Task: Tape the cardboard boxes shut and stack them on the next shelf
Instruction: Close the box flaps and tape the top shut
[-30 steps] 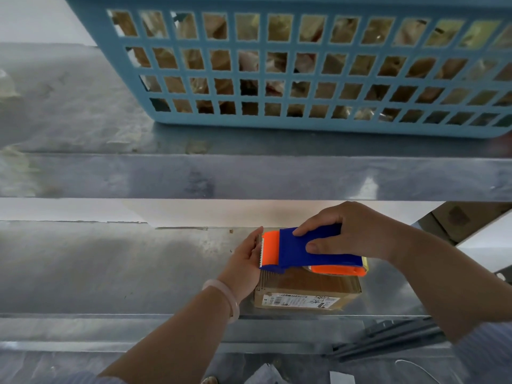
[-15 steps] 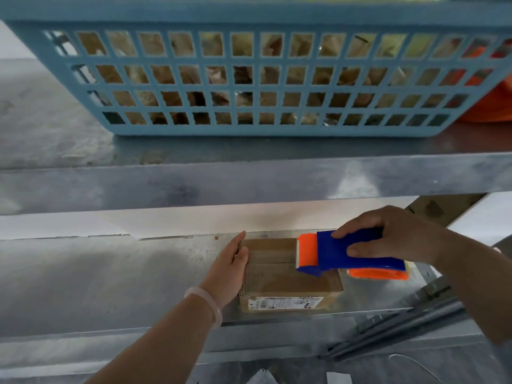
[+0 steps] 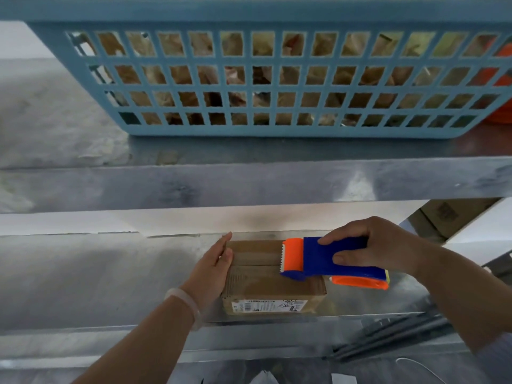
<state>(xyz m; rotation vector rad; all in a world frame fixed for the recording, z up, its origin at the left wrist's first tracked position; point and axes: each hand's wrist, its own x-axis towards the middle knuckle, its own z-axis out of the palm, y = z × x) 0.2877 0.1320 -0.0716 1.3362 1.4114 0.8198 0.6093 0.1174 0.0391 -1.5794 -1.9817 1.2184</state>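
A small cardboard box [image 3: 266, 284] with a white label on its front lies on the lower metal shelf [image 3: 97, 278]. My left hand [image 3: 214, 268] presses flat against the box's left side, fingers straight. My right hand [image 3: 379, 245] grips the blue handle of a blue and orange tape dispenser [image 3: 327, 260]. The dispenser's orange toothed end rests on the right half of the box top. A strip of tape runs across the top from the left edge to the dispenser.
A light blue plastic basket [image 3: 277, 79] holding several brown packages stands on the upper shelf [image 3: 249, 184], with something orange [image 3: 501, 79] beside it at the right. Dark metal rails [image 3: 393, 336] lie at the lower right. More cardboard [image 3: 448, 214] shows behind the right upright.
My right hand has drawn the tape dispenser from the box's left edge rightward across the top. My left hand stays against the left side. The camera has tilted up a little.
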